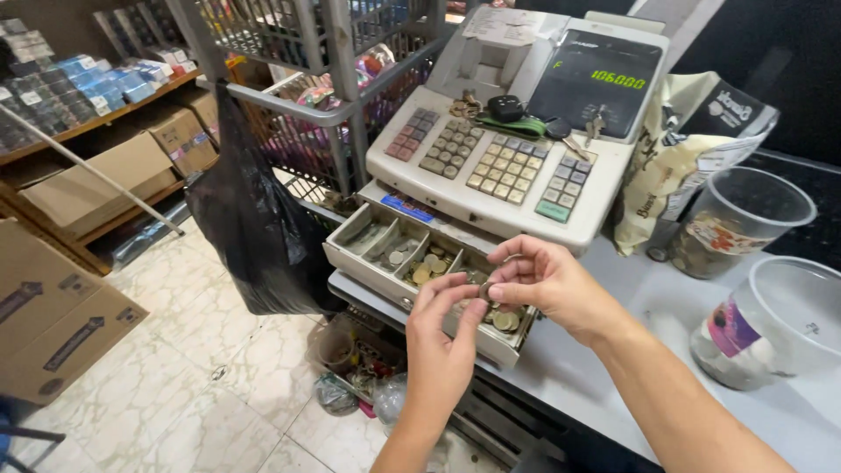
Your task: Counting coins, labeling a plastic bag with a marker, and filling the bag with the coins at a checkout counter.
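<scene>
The register [504,149] is sitting on the surface [666,307] with its drawer [412,258] hanging open over the floor; the right hand [543,285] and left hand [442,337] are both pinching coins [484,291] above the drawer's front edge; a loosening pinch could be dropping one past the rim.

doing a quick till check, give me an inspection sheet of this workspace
surface: grey counter carrying a cash register.
job's things: open coin drawer, coins in its compartments.
clutter: car key and keys on the keypad; two clear plastic tubs; paper bag; black plastic bag hanging from a wire rack.
grippers: left hand and right hand meet fingertip to fingertip over the drawer, pinching something small, likely coins.
cables: nothing seen.
surroundings: tiled floor, cardboard boxes, stocked shelves.
</scene>
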